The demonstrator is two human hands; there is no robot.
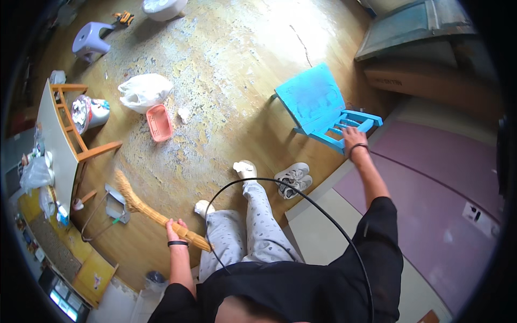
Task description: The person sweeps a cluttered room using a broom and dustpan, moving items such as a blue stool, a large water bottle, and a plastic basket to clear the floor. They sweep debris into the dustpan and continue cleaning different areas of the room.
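My left hand (pixel 176 231) is wrapped around the handle of a straw hand broom (pixel 155 216), whose bristle end points up and to the left, above the floor. At the right, my right hand (pixel 355 139) grips the top rail of a small blue wooden chair (pixel 313 99). The chair's spindled back is toward me and its flat seat lies farther off. On the floor to the left of the broom rests a metal dustpan (pixel 117 204) with a long bent handle.
A pair of sneakers (pixel 294 179) stands right of my feet. Farther out are a coral plastic basket (pixel 159 123), a white plastic bag (pixel 146 92), a trash bin (pixel 98 113) and a purple stool (pixel 92 40). A table (pixel 58 133) borders the left; a black cable (pixel 323 210) arcs before me.
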